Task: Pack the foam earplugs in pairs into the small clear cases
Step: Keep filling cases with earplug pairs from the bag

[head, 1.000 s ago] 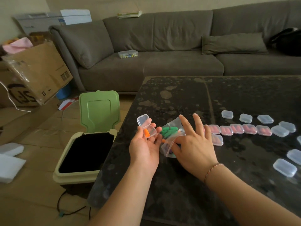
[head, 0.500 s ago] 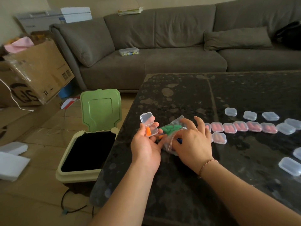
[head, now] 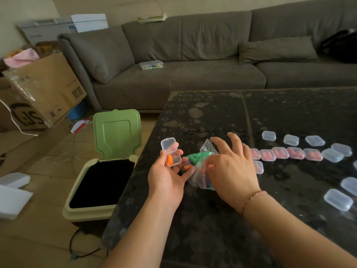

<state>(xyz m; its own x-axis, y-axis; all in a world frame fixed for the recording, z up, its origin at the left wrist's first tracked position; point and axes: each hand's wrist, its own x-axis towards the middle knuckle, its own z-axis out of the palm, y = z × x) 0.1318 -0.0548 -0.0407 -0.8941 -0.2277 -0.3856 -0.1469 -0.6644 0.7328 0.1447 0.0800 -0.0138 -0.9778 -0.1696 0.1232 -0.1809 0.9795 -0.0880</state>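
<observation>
Head view, centre of frame: open clear case [head: 171,154] cradled on curled fingers of left hand [head: 167,176], lid up, one orange earplug [head: 169,158] inside. Right hand [head: 230,168] over plastic bag [head: 201,167] of mixed plugs, upper fingers spread, thumb and fingertip hidden, pinch uncertain. Best picked: a second orange plug, matching colour; case kept level. Filled pink cases [head: 281,153] in row mid-right on dark table [head: 212,113].

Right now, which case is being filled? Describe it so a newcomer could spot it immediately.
Start at the dark stone table and go to its left edge, beside the open green-lidded bin. There the left hand holds a small clear case. Unlike the closed cases lying on the table, it is hinged open, lifted, with one orange earplug inside.
</observation>
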